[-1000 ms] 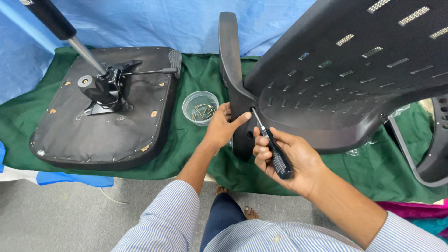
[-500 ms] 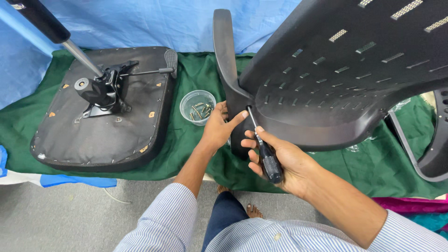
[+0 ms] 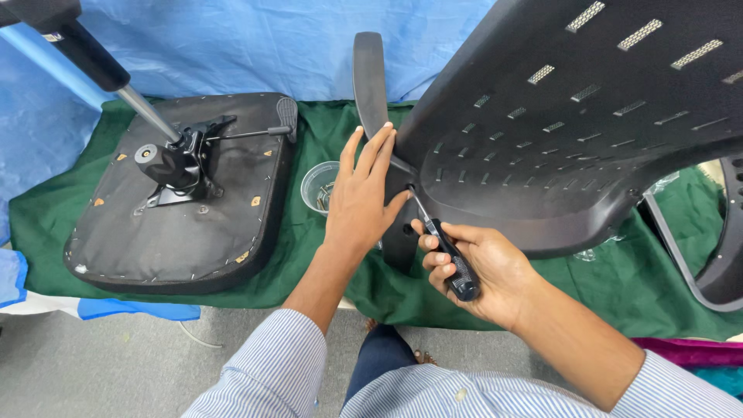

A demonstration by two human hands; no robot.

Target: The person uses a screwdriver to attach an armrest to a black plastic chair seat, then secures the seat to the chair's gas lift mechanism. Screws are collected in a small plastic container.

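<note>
Screwdriver point(image 3: 449, 259) meets chair back point(image 3: 588, 139); plastic cup point(image 3: 319, 186), upturned seat point(image 3: 178, 193) beside.

Makeshift workshop, green cloth point(image 3: 309, 255), chair seat point(image 3: 155, 232)

Work surface: low platform covered by a green cloth point(image 3: 309, 263), with blue sheeting behind it at the far side. Grey floor point(image 3: 116, 364) lies in front at the near edge.

On the cloth, left: 1 upturned chair seat point(image 3: 178, 224), black fabric underside up, with its metal mechanism and gas cylinder fixed on top. Just right of the seat: 1 small clear plastic cup point(image 3: 317, 186) holding small metal parts. Centre to right: 1 black perforated chair backrest point(image 3: 573, 131), tilted up, its lower bracket resting on the cloth. Far right: 1 black armrest frame point(image 3: 716, 271), partly out of view.
</note>
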